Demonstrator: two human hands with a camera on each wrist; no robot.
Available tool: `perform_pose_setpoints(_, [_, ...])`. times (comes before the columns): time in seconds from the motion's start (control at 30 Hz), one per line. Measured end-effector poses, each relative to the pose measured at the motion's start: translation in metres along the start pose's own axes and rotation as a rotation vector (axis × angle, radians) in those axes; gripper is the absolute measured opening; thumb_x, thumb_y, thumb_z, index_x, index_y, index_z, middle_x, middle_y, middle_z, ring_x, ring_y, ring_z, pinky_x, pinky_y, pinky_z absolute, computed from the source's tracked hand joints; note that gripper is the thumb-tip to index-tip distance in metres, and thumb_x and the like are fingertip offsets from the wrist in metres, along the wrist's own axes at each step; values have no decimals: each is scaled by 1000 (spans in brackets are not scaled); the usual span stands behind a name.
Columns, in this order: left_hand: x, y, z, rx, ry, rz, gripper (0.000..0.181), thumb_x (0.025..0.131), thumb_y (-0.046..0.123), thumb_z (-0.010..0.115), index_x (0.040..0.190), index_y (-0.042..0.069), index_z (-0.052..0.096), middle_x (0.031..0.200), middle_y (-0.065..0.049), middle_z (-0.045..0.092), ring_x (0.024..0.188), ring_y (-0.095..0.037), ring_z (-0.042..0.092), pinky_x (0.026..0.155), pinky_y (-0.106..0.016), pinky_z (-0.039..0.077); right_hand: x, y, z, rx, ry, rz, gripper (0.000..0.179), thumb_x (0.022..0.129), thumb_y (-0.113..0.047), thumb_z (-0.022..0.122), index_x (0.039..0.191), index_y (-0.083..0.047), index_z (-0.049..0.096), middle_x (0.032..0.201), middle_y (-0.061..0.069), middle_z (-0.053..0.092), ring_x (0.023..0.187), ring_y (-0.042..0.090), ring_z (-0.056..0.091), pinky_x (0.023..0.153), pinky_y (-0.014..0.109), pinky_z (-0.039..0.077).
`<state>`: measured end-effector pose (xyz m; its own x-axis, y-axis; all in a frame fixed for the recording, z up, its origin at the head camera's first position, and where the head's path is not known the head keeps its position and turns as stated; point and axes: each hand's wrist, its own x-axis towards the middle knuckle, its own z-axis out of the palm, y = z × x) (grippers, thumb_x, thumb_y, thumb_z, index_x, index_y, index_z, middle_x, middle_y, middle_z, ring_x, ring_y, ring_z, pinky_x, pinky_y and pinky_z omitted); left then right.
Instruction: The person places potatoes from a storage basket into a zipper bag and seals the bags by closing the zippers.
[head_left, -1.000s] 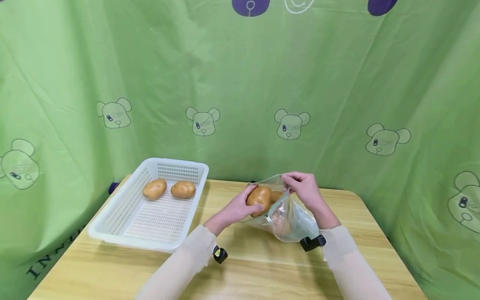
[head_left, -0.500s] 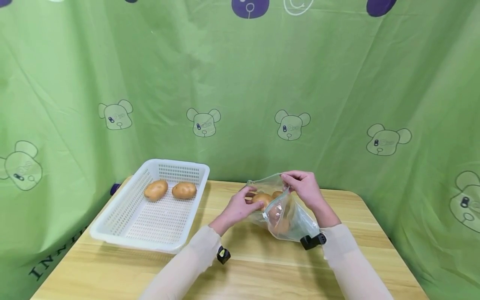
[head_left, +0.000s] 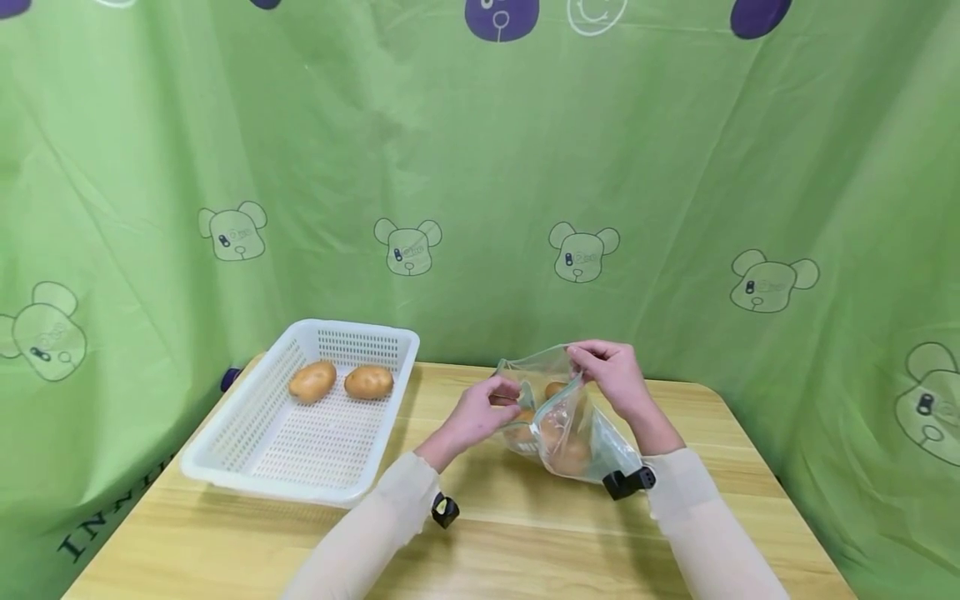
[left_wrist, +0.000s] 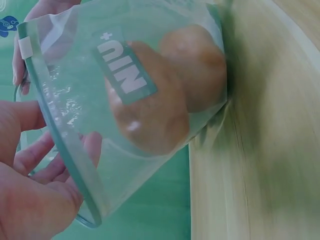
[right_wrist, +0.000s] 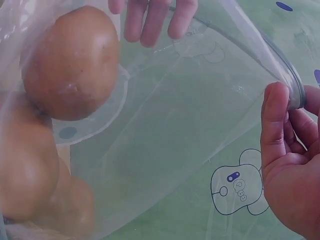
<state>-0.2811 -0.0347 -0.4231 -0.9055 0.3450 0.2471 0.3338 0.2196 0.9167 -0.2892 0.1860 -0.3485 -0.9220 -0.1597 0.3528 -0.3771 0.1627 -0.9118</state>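
A clear plastic zip bag (head_left: 611, 446) with a green zip edge leans on the table, its mouth spread wide. My right hand (head_left: 618, 379) pinches the far corner of that mouth between thumb and fingers. Several potatoes (right_wrist: 72, 65) lie at the bottom of the bag, partly hidden behind a printed label (left_wrist: 125, 75) in the left wrist view. At the near side of the opening is my left hand (head_left: 474, 417), its loosely bent fingers reaching inside and holding nothing. In the right wrist view its fingertips (right_wrist: 150, 30) hang above the uppermost potato. A white slider (left_wrist: 25, 47) sits on the zip.
To the left stands a white plastic basket (head_left: 405, 375) with slotted walls. Two potatoes rest in it, a left potato (head_left: 312, 382) and a right potato (head_left: 369, 382). Beneath everything is a wooden table (head_left: 525, 550), with a green curtain (head_left: 480, 167) behind.
My left hand has lowered a potato into the bag and let go of it. The right hand has kept its pinch on the bag's corner, almost still.
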Motion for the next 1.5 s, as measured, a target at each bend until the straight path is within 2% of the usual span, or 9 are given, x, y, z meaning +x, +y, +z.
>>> perform_pose_setpoints(0.2, [-8,9,-14,13,-31,14,26,87,5,65,112,0,61,109,-14,64,97,-20,61,82,-26,51,-5,-9,3,-13,-4,-17,26,92,-3,59,102,21,59,68,4,64,59,10,59,55,24,53])
perform_pose_setpoints(0.37, [-21,29,-41,19,-36,50,28,88,3,63,115,-3,59,110,-17,63,101,-26,60,85,-29,50,-4,-9,3,-13,2,-12,27,92,-2,58,104,23,57,71,18,63,59,10,58,55,23,53])
perform_pose_setpoints(0.5, [-26,31,-67,22,-7,75,30,87,1,63,116,-5,57,112,-19,62,103,-31,59,87,-35,50,-4,-9,4,-15,5,-11,29,93,-2,57,104,24,56,70,14,64,59,9,58,55,22,53])
perform_pose_setpoints(0.57, [-23,22,-79,26,18,63,32,86,3,64,117,-1,57,112,-16,62,104,-29,59,87,-35,50,-5,-10,3,-17,7,-11,29,93,-2,57,104,24,55,69,11,64,59,9,58,55,22,52])
perform_pose_setpoints(0.67, [-25,19,-101,43,53,37,35,86,3,65,119,0,56,114,-15,61,105,-29,58,88,-37,50,-6,-10,3,-20,8,-8,29,93,-2,57,104,24,56,71,14,64,59,8,58,55,22,52])
perform_pose_setpoints(0.93, [-21,-7,-151,82,139,-23,43,85,0,64,126,-5,50,121,-26,54,110,-37,53,95,-44,44,-8,-8,3,-10,10,-5,29,92,-2,58,103,24,57,70,12,63,58,9,58,54,22,52])
perform_pose_setpoints(1.07, [-19,-21,-172,110,139,-64,49,84,0,66,129,-4,47,127,-29,49,116,-42,47,100,-48,38,-10,-9,3,-10,5,1,30,92,-3,59,103,24,56,71,19,62,59,9,58,55,23,53])
perform_pose_setpoints(1.37, [-13,-52,-196,190,87,-126,61,82,-3,65,138,-3,39,139,-31,37,128,-46,33,106,-56,28,-5,2,1,9,-3,9,30,92,-4,59,105,23,57,68,0,63,59,11,59,55,23,53])
perform_pose_setpoints(1.5, [-9,-69,-200,223,57,-109,62,80,-7,66,136,-6,40,138,-33,37,128,-49,31,106,-57,25,-1,11,-1,6,2,16,30,92,-8,61,104,19,60,69,5,64,59,11,59,55,23,53])
